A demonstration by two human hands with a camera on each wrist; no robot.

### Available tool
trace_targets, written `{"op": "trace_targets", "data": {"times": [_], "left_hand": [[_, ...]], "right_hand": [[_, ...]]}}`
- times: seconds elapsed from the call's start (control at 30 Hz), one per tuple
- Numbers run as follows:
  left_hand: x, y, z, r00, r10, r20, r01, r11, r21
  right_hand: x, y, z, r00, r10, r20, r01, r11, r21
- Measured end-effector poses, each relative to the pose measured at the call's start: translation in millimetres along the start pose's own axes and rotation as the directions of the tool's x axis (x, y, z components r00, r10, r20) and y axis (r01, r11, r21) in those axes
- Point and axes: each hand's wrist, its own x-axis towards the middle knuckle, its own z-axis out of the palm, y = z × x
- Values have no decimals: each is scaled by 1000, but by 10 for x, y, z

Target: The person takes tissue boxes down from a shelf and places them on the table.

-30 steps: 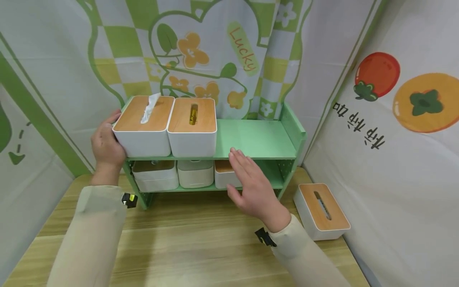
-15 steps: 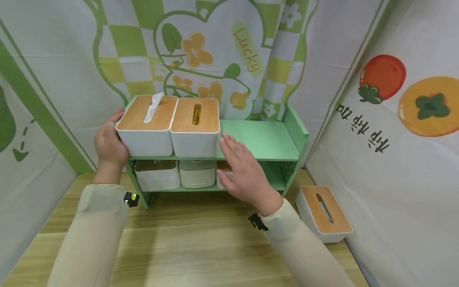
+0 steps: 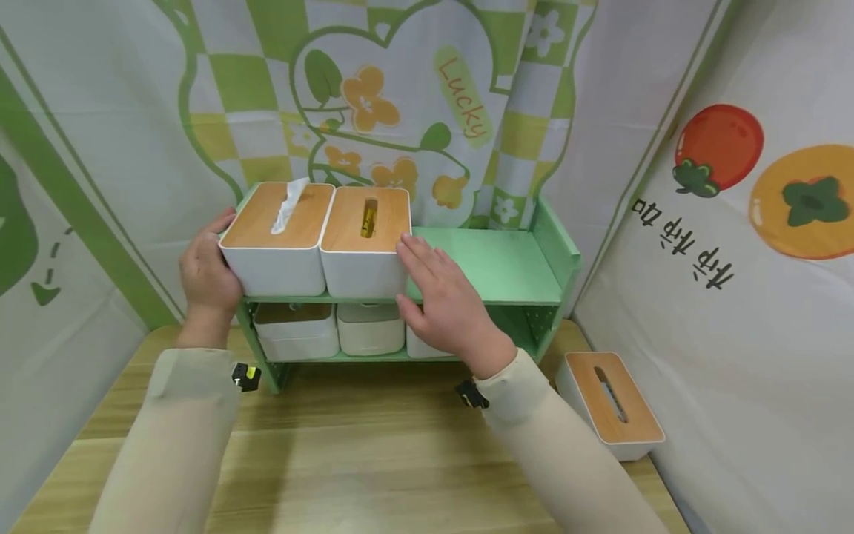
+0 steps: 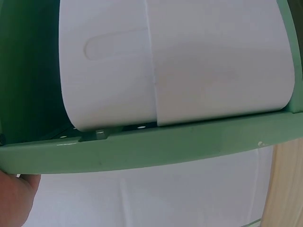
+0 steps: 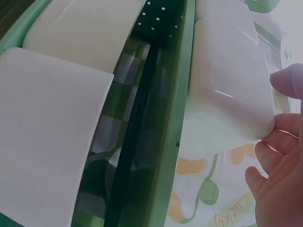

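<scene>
Two white tissue boxes with wood-look lids stand side by side on the upper shelf of a green rack (image 3: 487,259). A white tissue sticks out of the left box (image 3: 273,271); something yellow shows through the slot of the right box (image 3: 363,274). My left hand (image 3: 210,271) lies against the left end of the rack, beside the left box. In the left wrist view, part of this hand (image 4: 14,198) shows at the green side panel. With its fingers mostly straight, my right hand (image 3: 443,300) touches the right box's right side near the front corner.
Below, the lower shelf holds a wood-lidded white box (image 3: 296,334), a cream box (image 3: 371,334) and a white box (image 3: 427,345), partly hidden by my right hand. Another tissue box (image 3: 617,404) sits on the wooden table (image 3: 360,460) at the right, near the fabric wall (image 3: 754,356).
My right hand has moved left and up, from apart in front of the shelf to touching the right box. The left hand keeps its place; the view has shifted slightly.
</scene>
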Motion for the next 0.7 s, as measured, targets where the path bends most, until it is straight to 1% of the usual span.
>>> {"op": "trace_targets", "data": {"times": [0.13, 0.27, 0.5, 0.63, 0.7], "left_hand": [[8, 3, -1, 1000, 2, -1, -2, 1000, 3], [-10, 3, 13, 1000, 15, -2, -15, 1000, 13], [-16, 4, 3, 1000, 19, -5, -19, 999, 37], [-11, 21, 5, 1000, 23, 0, -23, 999, 27], [-13, 23, 5, 1000, 20, -1, -20, 1000, 22]], "right_hand": [[80, 33, -18, 1000, 7, 21, -7, 1000, 12], [122, 53, -36, 1000, 9, 26, -9, 999, 31], [226, 96, -13, 999, -12, 31, 11, 1000, 17], [264, 115, -29, 999, -4, 38, 4, 1000, 10], [265, 118, -39, 1000, -4, 26, 4, 1000, 11]]}}
